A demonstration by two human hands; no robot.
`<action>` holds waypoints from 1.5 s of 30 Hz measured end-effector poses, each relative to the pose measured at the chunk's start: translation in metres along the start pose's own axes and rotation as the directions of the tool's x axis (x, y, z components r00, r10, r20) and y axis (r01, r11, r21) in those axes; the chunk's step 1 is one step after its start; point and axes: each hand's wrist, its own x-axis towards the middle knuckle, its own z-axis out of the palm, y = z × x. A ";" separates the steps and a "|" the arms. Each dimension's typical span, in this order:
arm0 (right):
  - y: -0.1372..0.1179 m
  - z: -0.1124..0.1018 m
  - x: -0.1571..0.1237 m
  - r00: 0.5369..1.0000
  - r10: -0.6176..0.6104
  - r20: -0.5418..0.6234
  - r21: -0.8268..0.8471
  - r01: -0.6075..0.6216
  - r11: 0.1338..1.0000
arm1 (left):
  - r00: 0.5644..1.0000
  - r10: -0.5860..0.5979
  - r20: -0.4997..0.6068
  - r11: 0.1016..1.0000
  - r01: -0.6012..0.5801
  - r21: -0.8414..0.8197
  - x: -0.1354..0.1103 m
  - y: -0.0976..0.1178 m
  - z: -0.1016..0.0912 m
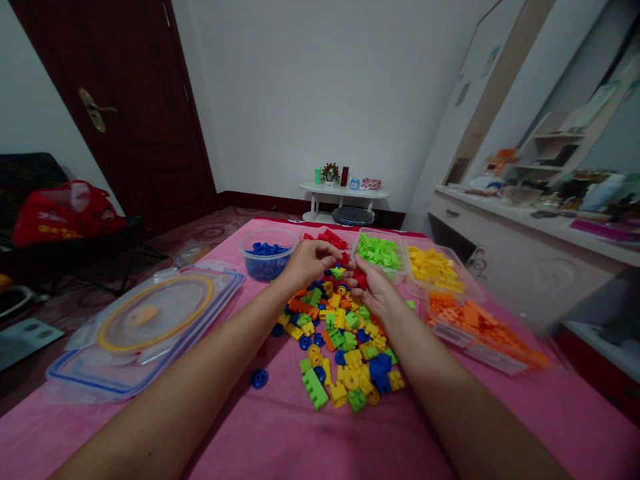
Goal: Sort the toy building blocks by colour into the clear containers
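Over the far side of a mixed pile of toy building blocks [345, 320], my two hands are close together. My left hand [311, 261] is closed in a pinch, with a small red block [345, 259] at its fingertips. My right hand [376, 285] curls its fingers around red building blocks [359, 277]; their exact number is hidden. Just beyond the hands is a clear container of red blocks [334, 238], partly covered by my left hand. The pile holds yellow, green, orange and blue pieces, some of them round wheels.
A round tub of blue blocks [267, 263] stands at left. Clear boxes hold green blocks [379, 252], yellow blocks [436, 268] and orange blocks [483, 323] at right. Stacked clear lids [150, 327] lie left on the pink cloth [300, 447]. One blue wheel [259, 379] lies apart.
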 end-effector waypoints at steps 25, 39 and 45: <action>-0.001 0.004 -0.001 0.983 0.134 0.122 0.250 -0.162 0.955 | 0.836 -0.286 -0.468 0.843 -0.013 -0.538 0.000 0.022 -0.035; -0.064 0.070 0.107 0.942 -0.329 0.062 -0.868 0.214 0.448 | 0.777 -0.425 -0.465 0.787 0.063 -0.614 0.001 0.007 -0.050; -0.015 0.050 0.083 0.904 -0.245 0.349 -0.937 0.345 -0.060 | 0.938 -0.107 -0.329 0.981 0.153 0.117 -0.001 -0.012 -0.032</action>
